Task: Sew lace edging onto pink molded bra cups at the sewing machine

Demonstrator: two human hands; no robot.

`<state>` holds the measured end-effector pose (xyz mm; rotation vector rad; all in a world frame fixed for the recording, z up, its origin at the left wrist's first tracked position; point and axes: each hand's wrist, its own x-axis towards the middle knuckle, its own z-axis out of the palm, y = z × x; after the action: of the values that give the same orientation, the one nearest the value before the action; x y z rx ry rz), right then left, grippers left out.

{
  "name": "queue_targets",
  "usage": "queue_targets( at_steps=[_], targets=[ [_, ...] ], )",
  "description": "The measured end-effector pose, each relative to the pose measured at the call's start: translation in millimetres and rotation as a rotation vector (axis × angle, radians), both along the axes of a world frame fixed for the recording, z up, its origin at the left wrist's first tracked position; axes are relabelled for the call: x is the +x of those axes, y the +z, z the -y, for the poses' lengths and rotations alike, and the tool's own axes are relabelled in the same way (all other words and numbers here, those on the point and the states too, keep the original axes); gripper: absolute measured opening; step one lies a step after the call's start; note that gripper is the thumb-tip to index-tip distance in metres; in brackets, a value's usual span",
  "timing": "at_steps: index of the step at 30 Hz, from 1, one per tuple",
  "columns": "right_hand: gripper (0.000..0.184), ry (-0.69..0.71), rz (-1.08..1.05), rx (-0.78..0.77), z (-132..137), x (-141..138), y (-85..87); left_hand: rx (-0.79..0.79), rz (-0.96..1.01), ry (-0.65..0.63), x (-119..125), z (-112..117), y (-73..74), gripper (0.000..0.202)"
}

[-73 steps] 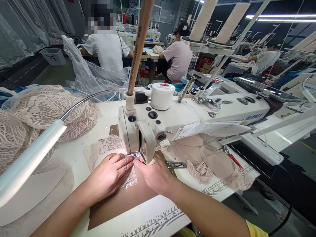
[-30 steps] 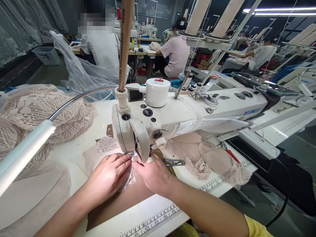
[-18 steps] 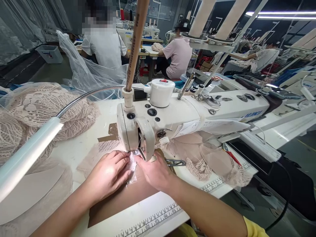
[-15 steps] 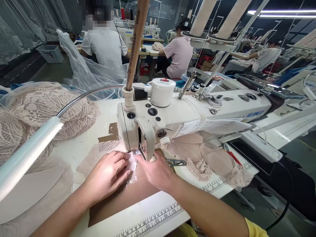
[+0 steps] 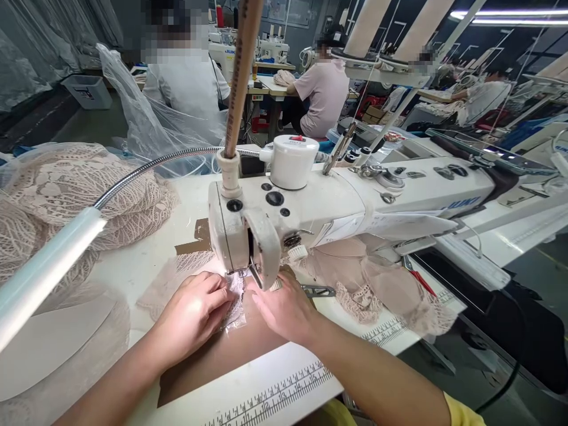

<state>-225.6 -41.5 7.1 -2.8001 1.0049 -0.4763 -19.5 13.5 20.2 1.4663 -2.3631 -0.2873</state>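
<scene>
A white sewing machine [image 5: 328,207] stands across the table. Under its needle head lies a small piece of beige lace [image 5: 235,296] on a brown patch of the table. My left hand [image 5: 193,313] presses flat on the lace just left of the presser foot, fingers together. My right hand [image 5: 281,310] rests on the fabric just right of the foot, fingertips touching the lace near the needle. More lace [image 5: 177,272] spreads out behind my left hand.
A big heap of beige lace [image 5: 66,201] fills the left. A gooseneck lamp [image 5: 48,266] crosses in front of it. Lace cups [image 5: 377,290] lie under the machine arm. A printed ruler [image 5: 275,396] runs along the table's front edge. Other people sit sewing behind.
Both hands stay at the presser foot. The lace piece has bunched up slightly between my fingertips, and my left hand has shifted a little nearer to me.
</scene>
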Motion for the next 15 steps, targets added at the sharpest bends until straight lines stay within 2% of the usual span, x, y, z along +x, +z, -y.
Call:
queue_targets(
  at_steps=[6,12,15],
  targets=[
    [0.015,0.033,0.011,0.028,0.4,-0.9,-1.9,-0.043,0.008,-0.003,1.4,-1.4,-3.2,0.023],
    [0.015,0.035,0.021,0.038,0.4,-1.5,-1.6,0.018,0.026,-0.045,-4.1,-2.3,-0.7,0.025],
    [0.015,0.038,0.036,0.047,1.2,-1.3,-0.3,-0.038,0.045,-0.081,-7.1,-1.7,2.2,0.026]
  ],
)
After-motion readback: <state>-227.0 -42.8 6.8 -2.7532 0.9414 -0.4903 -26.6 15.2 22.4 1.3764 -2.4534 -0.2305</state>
